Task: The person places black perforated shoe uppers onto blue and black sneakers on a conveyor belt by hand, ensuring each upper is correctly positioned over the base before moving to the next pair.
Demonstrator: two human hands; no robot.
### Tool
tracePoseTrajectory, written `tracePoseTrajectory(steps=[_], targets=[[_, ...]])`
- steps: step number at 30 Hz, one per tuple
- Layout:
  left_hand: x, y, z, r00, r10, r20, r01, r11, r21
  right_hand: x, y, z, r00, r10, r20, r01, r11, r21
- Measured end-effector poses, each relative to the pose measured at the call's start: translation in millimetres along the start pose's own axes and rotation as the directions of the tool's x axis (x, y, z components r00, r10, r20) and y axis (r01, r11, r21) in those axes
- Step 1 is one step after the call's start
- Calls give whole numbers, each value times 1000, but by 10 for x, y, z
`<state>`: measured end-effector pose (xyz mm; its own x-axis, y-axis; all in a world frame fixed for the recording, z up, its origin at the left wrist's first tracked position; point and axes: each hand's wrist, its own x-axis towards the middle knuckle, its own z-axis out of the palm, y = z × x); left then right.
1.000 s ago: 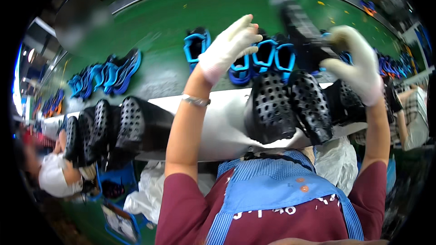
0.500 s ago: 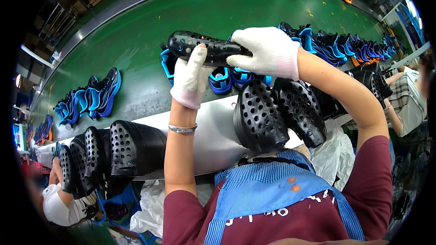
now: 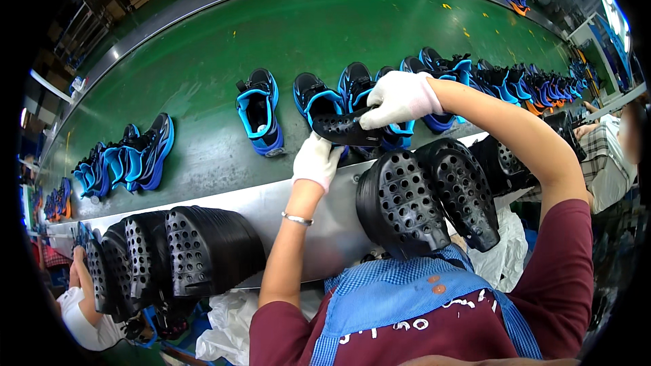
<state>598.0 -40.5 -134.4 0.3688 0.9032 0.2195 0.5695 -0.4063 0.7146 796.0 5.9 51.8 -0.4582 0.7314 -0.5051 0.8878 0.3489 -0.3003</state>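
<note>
Right hand (image 3: pixel 399 100): white-gloved, thumb and fingers grasping one end of a black perforated insert (image 3: pixel 342 129).
Left hand (image 3: pixel 317 159): white-gloved, fingers bent at the insert's other end; whether they grip it or the shoe beneath, I cannot tell.
Black insert: held crosswise over the opening of a black-and-blue shoe (image 3: pixel 313 88); contact between the two is unclear.
Green table (image 3: pixel 203 41): carries that shoe, a single shoe (image 3: pixel 260 122) to its left, and a long row (image 3: pixel 505 81) reaching away to the right.
Silver ledge (image 3: pixel 325 230): along the near edge, bearing a left group of insert stacks (image 3: pixel 217 251) and a right group of insert stacks (image 3: pixel 407 203).
Wearer: blue apron (image 3: pixel 380 305), maroon shirt (image 3: pixel 553 264).
</note>
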Motion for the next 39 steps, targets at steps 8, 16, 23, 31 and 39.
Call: tracePoseTrajectory(steps=[8,16,23,31,39], targets=[[265,-9,105,986,-53,-157,52,999,-9,677,-26,-156,987,143,-75,-151,983,-105],[328,-96,57,994,-112,-5,112,992,55,941,-338,280,994,61,-85,-89,926,-368],[584,-28,-214,801,-399,446,345,917,200,1029,-584,262,999,-12,48,38,811,-584],[620,-78,-120,843,-343,413,250,932,264,1320,-191,477,983,96,-155,-130,965,-229],[625,24,-109,776,-474,416,410,881,237,1355,-341,647,975,50,-215,-143,886,-442]])
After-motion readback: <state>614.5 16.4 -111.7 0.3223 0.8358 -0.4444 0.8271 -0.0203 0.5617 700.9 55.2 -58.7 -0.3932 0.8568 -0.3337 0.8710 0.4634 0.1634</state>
